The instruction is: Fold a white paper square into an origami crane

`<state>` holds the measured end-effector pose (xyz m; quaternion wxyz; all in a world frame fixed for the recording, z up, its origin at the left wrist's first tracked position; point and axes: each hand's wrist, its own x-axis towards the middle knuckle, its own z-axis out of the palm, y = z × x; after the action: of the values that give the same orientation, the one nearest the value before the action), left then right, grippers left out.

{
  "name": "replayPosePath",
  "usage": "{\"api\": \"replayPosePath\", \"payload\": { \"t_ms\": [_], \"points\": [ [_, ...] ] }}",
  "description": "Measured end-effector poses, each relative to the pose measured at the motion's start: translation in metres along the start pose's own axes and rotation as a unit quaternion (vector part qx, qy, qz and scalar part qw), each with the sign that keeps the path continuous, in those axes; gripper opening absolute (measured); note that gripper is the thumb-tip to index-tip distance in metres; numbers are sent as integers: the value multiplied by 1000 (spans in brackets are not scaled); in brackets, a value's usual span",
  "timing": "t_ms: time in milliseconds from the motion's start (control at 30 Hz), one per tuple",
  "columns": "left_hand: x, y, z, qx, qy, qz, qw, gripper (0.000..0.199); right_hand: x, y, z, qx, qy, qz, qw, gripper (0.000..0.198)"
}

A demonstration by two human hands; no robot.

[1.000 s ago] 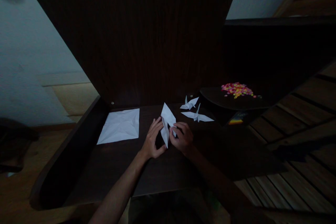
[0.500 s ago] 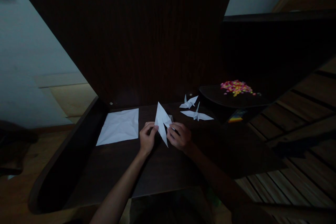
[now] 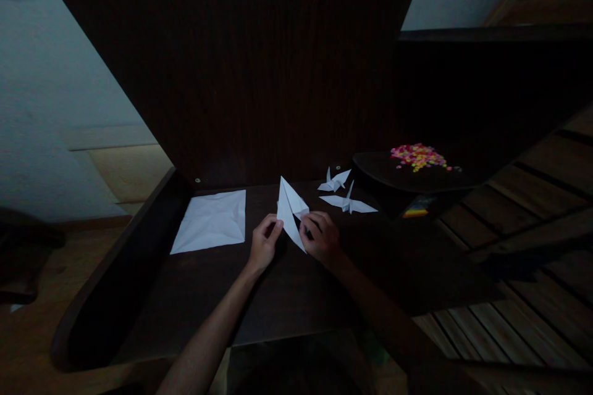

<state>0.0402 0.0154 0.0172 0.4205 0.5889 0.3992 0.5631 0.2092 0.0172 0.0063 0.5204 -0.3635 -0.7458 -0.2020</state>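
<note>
A folded white origami paper (image 3: 288, 207) is held up between my two hands, its point facing away from me and its lower end split into flaps. My left hand (image 3: 264, 245) pinches its left edge between thumb and fingers. On the other side, my right hand (image 3: 323, 237) is closed on the right flap, with some fingertips hidden behind the paper. Two finished paper cranes lie just beyond my right hand: a nearer crane (image 3: 348, 203) with wings spread and a farther crane (image 3: 334, 182). To the left rests a creased white paper sheet (image 3: 210, 222), spread flat.
The dark wooden desk (image 3: 185, 302) has a raised side panel (image 3: 106, 284) on the left and a tall back board (image 3: 241, 74). At right, a rounded shelf (image 3: 384, 170) carries a heap of small colourful pieces (image 3: 417, 155). Slatted wood (image 3: 523, 210) lies beyond.
The folded paper has turned slightly, its lower tip swinging to the right. Its right flap now sits folded over differently in my right hand. The cranes and flat sheet stay put.
</note>
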Motion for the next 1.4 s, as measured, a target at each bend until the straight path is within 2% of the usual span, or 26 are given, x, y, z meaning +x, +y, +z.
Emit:
{"api": "replayPosePath", "payload": {
  "t_ms": [167, 367, 567, 800, 1200, 1300, 1400],
  "points": [
    [0, -4, 1, 28, 0, 8, 1000, 28, 2, 0, -1, -26, 40, -29, 998, 24],
    [0, -5, 2, 82, 12, 40, 996, 23, 0, 2, -3, -47, 24, -36, 998, 23],
    [-1, -5, 3, 146, 38, 103, 983, 19, -2, 2, -2, -57, 1, -17, 998, 15],
    [-6, -3, 6, 224, 74, 214, 948, 8, 2, 1, 0, -21, 27, 33, 999, 15],
    [-7, -5, 7, 323, 106, 316, 886, 5, 2, -12, 1, -3, 44, -11, 999, 20],
    [-8, -6, 8, 337, 105, 316, 880, 5, 0, -13, 3, -14, 42, -15, 999, 19],
    [-7, -7, 7, 323, 118, 279, 897, 7, 0, -14, 3, -14, 46, -11, 999, 20]
  ]
}}
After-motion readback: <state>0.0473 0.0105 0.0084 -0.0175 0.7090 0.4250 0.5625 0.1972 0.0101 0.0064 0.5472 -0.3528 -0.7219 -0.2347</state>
